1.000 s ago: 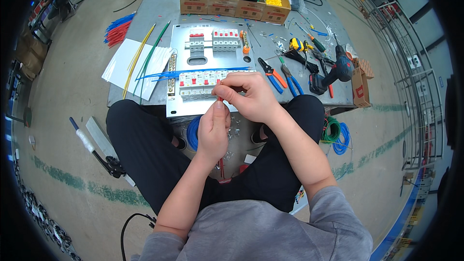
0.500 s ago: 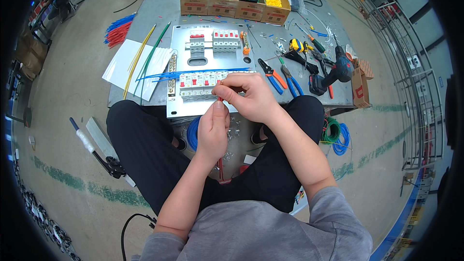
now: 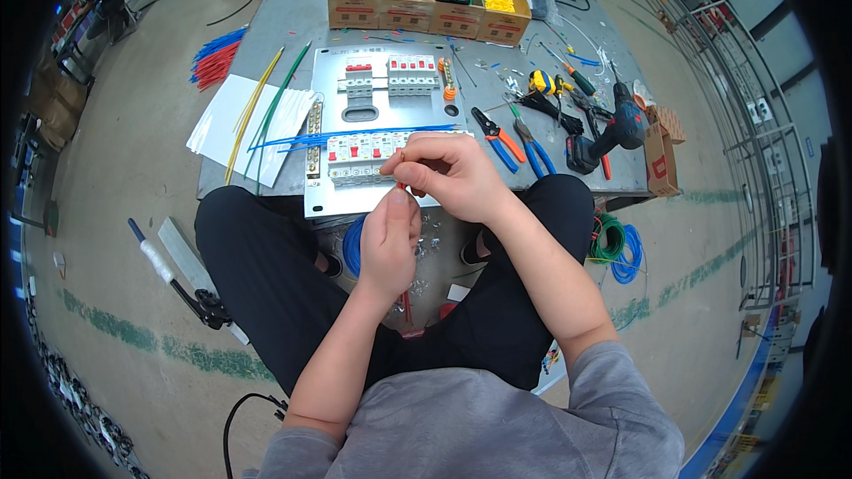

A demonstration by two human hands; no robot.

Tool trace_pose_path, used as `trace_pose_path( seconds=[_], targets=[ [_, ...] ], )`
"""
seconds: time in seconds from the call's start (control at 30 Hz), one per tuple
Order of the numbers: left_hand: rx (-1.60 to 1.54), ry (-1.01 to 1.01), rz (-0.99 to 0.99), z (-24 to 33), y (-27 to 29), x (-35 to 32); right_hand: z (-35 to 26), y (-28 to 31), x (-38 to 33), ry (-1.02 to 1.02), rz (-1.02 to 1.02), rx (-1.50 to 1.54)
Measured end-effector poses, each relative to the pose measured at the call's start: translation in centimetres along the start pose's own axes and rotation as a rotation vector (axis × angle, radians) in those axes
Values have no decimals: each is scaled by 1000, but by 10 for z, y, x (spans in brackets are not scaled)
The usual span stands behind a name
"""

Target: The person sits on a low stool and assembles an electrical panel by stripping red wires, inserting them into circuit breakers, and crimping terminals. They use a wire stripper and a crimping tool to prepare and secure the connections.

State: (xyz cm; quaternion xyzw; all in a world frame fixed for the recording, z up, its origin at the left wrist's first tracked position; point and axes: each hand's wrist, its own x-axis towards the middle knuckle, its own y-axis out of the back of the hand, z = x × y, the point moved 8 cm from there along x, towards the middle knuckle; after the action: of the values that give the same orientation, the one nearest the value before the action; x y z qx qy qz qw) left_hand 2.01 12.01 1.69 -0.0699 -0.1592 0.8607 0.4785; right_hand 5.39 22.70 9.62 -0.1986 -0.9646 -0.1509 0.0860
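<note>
A red wire (image 3: pixel 406 305) runs upright between my knees, gripped near its top by my left hand (image 3: pixel 389 239) with thumb and fingers pressed together. Just above, my right hand (image 3: pixel 457 179) pinches the upper end of that wire between thumb and forefinger. The fingers largely cover the wire's tip. Both hands hover over the front edge of a metal mounting plate (image 3: pixel 404 112). Behind them on the plate sits a row of white circuit breakers (image 3: pixel 364 153), partly hidden by my right hand. Blue wires (image 3: pixel 342 137) lie across the plate above that row.
Cardboard bins (image 3: pixel 355 14) hold blue, red, green and yellow caps at the back. Wire strippers (image 3: pixel 497 137), pliers (image 3: pixel 533 144) and a cordless drill (image 3: pixel 612 135) lie at the right. Yellow wires (image 3: pixel 253 115) and green wires (image 3: pixel 282 108) rest on white paper (image 3: pixel 222 137) at the left.
Both hands stay almost in place. My right thumb and forefinger have shifted slightly at the wire's end, and the view has moved a little.
</note>
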Motion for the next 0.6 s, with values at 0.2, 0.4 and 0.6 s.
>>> trace_pose_path(
  seconds=[0.2,0.4,0.6],
  targets=[
    [-117,7,-71,2,-6,-5,-9,1,0,147,-54,19],
    [-133,6,-74,7,-6,-6,-9,2,-2,113,-41,42],
    [-160,16,-107,7,-9,-7,-9,5,-5,140,51,179]
  ],
)
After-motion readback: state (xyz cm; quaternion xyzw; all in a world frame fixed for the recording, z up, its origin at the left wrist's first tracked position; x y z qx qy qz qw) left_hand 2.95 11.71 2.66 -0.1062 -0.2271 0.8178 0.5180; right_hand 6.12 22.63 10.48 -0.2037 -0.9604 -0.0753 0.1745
